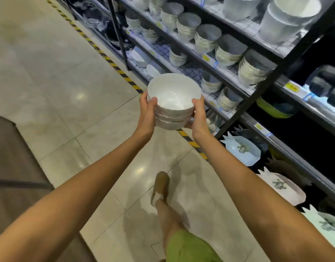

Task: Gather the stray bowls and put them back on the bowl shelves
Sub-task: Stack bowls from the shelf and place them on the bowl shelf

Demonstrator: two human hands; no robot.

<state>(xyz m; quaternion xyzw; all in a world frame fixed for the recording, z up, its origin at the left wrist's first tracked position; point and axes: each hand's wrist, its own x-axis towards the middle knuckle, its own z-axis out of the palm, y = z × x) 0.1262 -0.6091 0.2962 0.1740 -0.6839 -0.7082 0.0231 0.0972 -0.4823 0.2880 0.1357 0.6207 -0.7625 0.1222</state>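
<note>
A stack of three white bowls [173, 103] is held out in front of me above the tiled floor. My left hand [147, 112] grips its left side and my right hand [197, 115] grips its right side, thumbs on the top bowl's rim. The bowl shelves [227, 72] run along the right, one arm's reach beyond the stack, carrying several tilted stacks of white bowls [208, 41]. The top bowl is upright and empty.
Yellow-black hazard tape [109, 60] marks the floor along the shelf base. Pineapple-shaped plates [244, 150] sit on the low shelf at right. A dark upright post [268, 86] crosses the shelving. A brown surface [13, 167] is at left. My leg and shoe [161, 186] are below.
</note>
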